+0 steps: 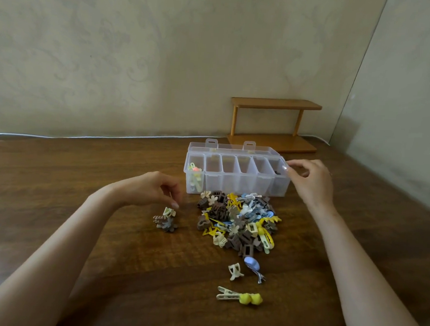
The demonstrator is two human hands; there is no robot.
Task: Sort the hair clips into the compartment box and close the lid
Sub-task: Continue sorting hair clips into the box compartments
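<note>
Clip pile [238, 222] on tabletop [82, 170], just before open compartment box [236, 175]. Clips likely light, hard, slippery; pinch by wings. Left hand [154, 189] curled down at cream clip [168, 211], grip unclear. Right hand [308, 181] loosely curled over rightmost compartment, apparently empty.

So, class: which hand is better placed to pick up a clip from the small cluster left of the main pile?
The left hand: its fingertips are right at the small cluster. The right hand is at the right end of the compartment box, beyond the main pile.
</note>
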